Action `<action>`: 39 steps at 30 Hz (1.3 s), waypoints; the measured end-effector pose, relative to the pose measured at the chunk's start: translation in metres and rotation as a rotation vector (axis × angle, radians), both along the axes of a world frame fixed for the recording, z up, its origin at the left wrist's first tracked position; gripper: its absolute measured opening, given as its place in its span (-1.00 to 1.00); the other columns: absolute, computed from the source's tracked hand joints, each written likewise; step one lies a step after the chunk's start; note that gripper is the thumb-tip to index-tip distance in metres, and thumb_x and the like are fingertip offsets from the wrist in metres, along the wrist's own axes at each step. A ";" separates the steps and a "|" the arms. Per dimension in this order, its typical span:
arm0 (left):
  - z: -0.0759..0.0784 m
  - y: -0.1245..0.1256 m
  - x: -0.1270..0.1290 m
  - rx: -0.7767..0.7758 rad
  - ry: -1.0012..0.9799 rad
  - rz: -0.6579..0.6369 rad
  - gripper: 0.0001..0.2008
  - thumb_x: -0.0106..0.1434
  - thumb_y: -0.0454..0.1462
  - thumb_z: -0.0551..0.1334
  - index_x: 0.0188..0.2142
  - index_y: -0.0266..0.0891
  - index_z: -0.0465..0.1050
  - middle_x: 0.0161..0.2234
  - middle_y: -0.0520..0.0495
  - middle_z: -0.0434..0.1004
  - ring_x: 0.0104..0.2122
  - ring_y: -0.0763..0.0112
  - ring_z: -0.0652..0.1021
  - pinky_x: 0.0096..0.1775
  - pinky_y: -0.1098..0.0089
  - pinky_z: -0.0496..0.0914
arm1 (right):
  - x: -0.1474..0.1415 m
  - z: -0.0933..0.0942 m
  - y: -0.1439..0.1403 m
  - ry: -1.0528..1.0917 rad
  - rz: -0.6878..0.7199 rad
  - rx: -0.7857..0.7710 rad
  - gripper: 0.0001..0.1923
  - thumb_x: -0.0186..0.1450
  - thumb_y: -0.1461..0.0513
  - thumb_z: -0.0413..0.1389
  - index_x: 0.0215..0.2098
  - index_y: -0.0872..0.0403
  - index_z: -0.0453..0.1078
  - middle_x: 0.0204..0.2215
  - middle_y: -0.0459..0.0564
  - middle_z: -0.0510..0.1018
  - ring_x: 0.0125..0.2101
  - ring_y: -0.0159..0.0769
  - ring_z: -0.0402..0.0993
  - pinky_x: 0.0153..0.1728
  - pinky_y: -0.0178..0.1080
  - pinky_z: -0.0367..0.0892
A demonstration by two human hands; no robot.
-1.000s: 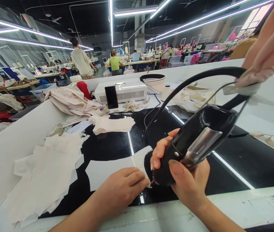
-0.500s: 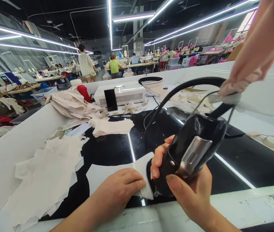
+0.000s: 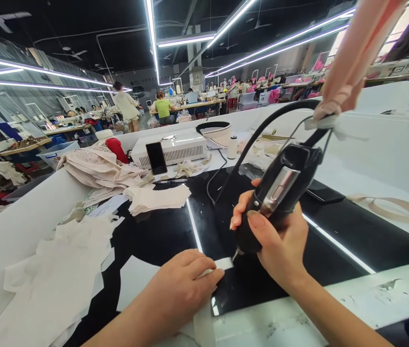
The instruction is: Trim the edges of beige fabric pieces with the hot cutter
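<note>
My right hand [image 3: 280, 236] is wrapped around a black corded handheld tool [image 3: 276, 188] with a silver lever on its side. The tool tilts down to the left, its thin metal tip beside the end of a white fabric piece [image 3: 223, 263]. My left hand [image 3: 186, 282] pinches that fabric between thumb and fingers, and a pale part of it [image 3: 137, 274] shows to the left of the hand. Part of the fabric is hidden under my hand and forearm. A pink cloth strip [image 3: 345, 82] is tied around the tool's cable end from above.
Cut pale fabric pieces [image 3: 59, 270] lie at left, with a smaller stack [image 3: 159, 197] behind. A phone [image 3: 156, 158] leans against a white vented box [image 3: 175, 149]. A black cable [image 3: 258, 135] arcs to the tool. The glossy black table top [image 3: 204, 219] has white side walls.
The tool has lifted slightly from the fabric, so its metal tip now shows. The fabric by my left hand has shifted and folded, with only a narrow end visible. The camera view has turned a little.
</note>
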State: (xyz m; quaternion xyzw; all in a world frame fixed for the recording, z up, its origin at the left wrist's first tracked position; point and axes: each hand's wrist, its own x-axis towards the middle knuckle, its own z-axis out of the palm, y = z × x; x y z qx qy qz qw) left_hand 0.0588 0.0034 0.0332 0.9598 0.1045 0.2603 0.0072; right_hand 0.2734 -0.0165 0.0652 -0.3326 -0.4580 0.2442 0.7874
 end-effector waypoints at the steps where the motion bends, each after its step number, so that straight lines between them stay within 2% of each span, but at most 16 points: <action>1: -0.003 0.002 0.006 0.036 0.001 0.013 -0.80 0.68 -0.38 0.14 0.11 -0.30 0.54 -0.11 -0.09 0.70 -0.13 0.23 0.69 0.05 0.21 0.68 | -0.001 -0.001 0.001 -0.005 0.003 -0.007 -0.58 0.34 -0.07 0.51 -0.12 -0.09 0.46 -0.37 -0.17 0.63 -0.52 -0.31 0.50 -0.50 -0.24 0.51; 4: -0.011 0.006 0.017 0.088 0.021 0.034 -0.82 0.67 -0.32 0.21 0.15 -0.29 0.53 -0.10 -0.09 0.68 -0.13 0.18 0.68 -0.01 0.17 0.70 | -0.003 -0.001 0.001 -0.014 0.001 -0.020 -0.60 0.34 -0.04 0.49 -0.10 -0.09 0.45 -0.37 -0.17 0.63 -0.52 -0.30 0.51 -0.50 -0.22 0.52; 8: -0.020 0.010 0.019 0.095 0.086 0.056 -0.80 0.64 -0.25 0.30 0.16 -0.28 0.53 -0.11 -0.08 0.65 -0.15 0.18 0.67 -0.07 0.19 0.70 | -0.003 0.000 0.000 -0.019 -0.023 -0.030 -0.65 0.35 0.04 0.47 -0.06 -0.10 0.46 -0.37 -0.15 0.63 -0.51 -0.27 0.54 -0.47 -0.18 0.56; 13: -0.025 0.010 0.014 0.100 0.077 0.056 -0.82 0.68 -0.27 0.23 0.16 -0.28 0.51 -0.09 -0.09 0.65 -0.14 0.24 0.67 -0.02 0.21 0.68 | -0.003 0.000 0.001 -0.042 -0.038 -0.030 -0.64 0.32 0.08 0.47 -0.07 -0.09 0.43 -0.37 -0.16 0.64 -0.52 -0.29 0.54 -0.48 -0.19 0.56; 22: -0.034 0.009 0.014 0.118 0.030 0.058 -0.82 0.70 -0.29 0.15 0.13 -0.29 0.50 -0.10 -0.10 0.64 -0.16 0.25 0.68 -0.04 0.22 0.69 | -0.006 -0.001 0.003 -0.033 -0.049 -0.027 -0.65 0.30 0.09 0.47 -0.10 -0.08 0.44 -0.37 -0.17 0.65 -0.53 -0.32 0.55 -0.47 -0.24 0.57; 29: -0.034 0.008 0.015 0.109 0.030 0.057 -0.85 0.68 -0.31 0.19 0.13 -0.31 0.49 -0.10 -0.09 0.65 -0.16 0.22 0.70 -0.04 0.21 0.70 | -0.006 -0.001 0.003 -0.026 -0.038 -0.031 -0.65 0.30 0.11 0.46 -0.09 -0.07 0.43 -0.37 -0.17 0.65 -0.53 -0.32 0.55 -0.49 -0.25 0.57; 39: -0.031 0.005 0.017 0.141 0.035 0.064 -0.84 0.70 -0.33 0.15 0.12 -0.31 0.49 -0.10 -0.09 0.65 -0.16 0.26 0.69 -0.06 0.24 0.71 | -0.008 0.002 0.003 -0.039 -0.049 -0.015 -0.79 0.31 0.24 0.38 -0.17 -0.07 0.45 -0.42 -0.23 0.64 -0.58 -0.39 0.55 -0.51 -0.33 0.58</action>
